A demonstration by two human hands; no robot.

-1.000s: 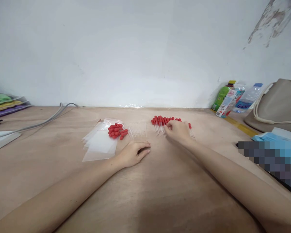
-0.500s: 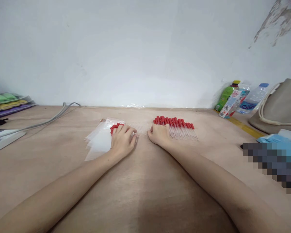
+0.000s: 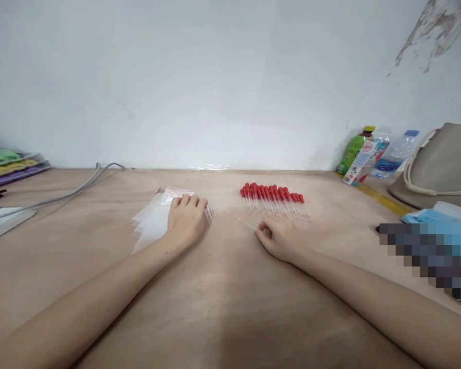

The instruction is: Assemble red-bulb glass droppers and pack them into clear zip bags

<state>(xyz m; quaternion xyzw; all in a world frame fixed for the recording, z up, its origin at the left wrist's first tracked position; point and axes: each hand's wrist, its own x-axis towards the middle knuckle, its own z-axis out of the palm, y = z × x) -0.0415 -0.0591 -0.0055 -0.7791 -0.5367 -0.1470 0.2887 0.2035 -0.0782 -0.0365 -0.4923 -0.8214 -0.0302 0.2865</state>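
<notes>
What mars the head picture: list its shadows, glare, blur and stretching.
Head view: the wooden table darkens at near middle; glints dot clear film by the wall; the clear tubes look faint and soft; the bag seems stretched at the right edge; a blocky mosaic sits below it.

We count one surface (image 3: 230,307). On it we log a row of red-topped droppers (image 3: 271,192), more than ten; the tops overlap, so we cannot fix an exact figure. We record one single clear tube (image 3: 246,224) lying apart from the row, and several more clear stems (image 3: 218,204), too faint for us to number. Sleeves (image 3: 149,228): at least three, fanned and partly covered. At the far right we tally one green bottle (image 3: 353,154), two clear bottles (image 3: 398,154), one carton (image 3: 362,166) and one grey bag (image 3: 441,159).
</notes>
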